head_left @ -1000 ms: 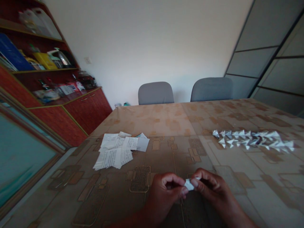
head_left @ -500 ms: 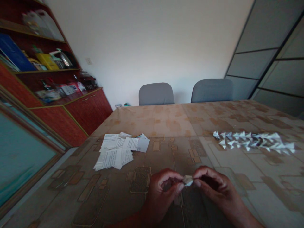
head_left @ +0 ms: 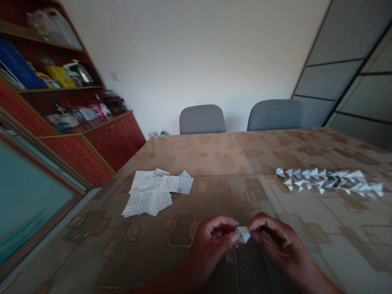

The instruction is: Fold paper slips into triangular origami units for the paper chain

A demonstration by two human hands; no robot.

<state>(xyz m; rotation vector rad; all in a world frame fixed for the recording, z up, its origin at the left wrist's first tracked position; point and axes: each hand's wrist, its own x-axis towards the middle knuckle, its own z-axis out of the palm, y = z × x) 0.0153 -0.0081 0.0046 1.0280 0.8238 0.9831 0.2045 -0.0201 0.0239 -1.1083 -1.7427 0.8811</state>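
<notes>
A small folded piece of paper (head_left: 243, 234) is held between my two hands, low in the view and just above the table. My left hand (head_left: 211, 245) pinches its left side between thumb and forefinger. The thumb and forefinger of my right hand (head_left: 278, 241) close on its right side. To the left lies a loose pile of printed paper pieces (head_left: 150, 198). At the right, folded pointed paper pieces (head_left: 324, 179) stand in rows on the table.
The table (head_left: 214, 157) has a patterned brown cover. Behind its far edge stand two grey chairs (head_left: 202, 119) against a white wall. A red-brown cabinet (head_left: 119, 139) with shelves of household things is at the left.
The folded paper has turned a little between my fingers, and more of its pale triangular face shows. My hands stay almost in the same place. The view has shifted slightly.
</notes>
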